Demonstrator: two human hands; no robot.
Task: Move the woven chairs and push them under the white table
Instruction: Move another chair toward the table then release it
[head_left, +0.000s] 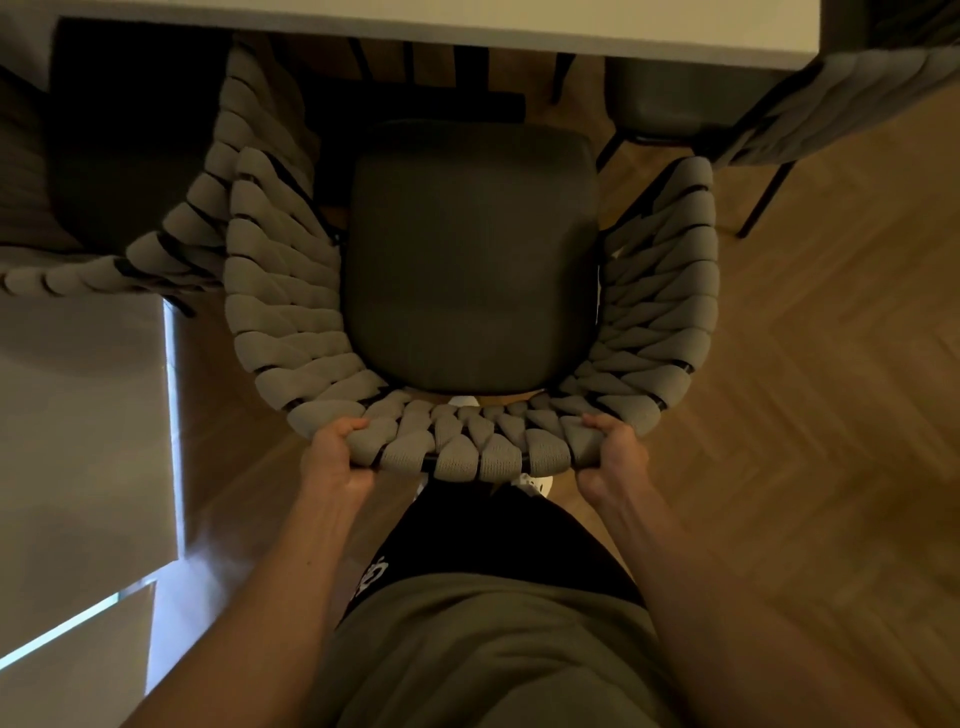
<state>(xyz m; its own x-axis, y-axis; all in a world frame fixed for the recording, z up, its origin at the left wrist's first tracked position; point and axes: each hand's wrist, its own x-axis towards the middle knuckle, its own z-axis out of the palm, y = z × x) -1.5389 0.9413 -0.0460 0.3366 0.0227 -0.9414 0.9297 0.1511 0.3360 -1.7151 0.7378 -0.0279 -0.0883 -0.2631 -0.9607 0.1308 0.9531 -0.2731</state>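
I look straight down on a woven chair (280, 291) with a grey rope back and a dark seat cushion (470, 260). My left hand (335, 457) grips the left of its curved back rim, and my right hand (613, 457) grips the right. The white table (467, 26) runs along the top edge; the front of the seat stands just short of the tabletop's edge. A second woven chair (171, 228) stands at the left, its side touching this one. A third woven chair (852, 104) sits at the top right, partly under the table.
Wooden herringbone floor (805, 389) spreads to the right. A pale wall or cabinet face (83, 441) stands close at the left. Dark chair legs (763, 202) show at the right. My legs and feet are right behind the chair back.
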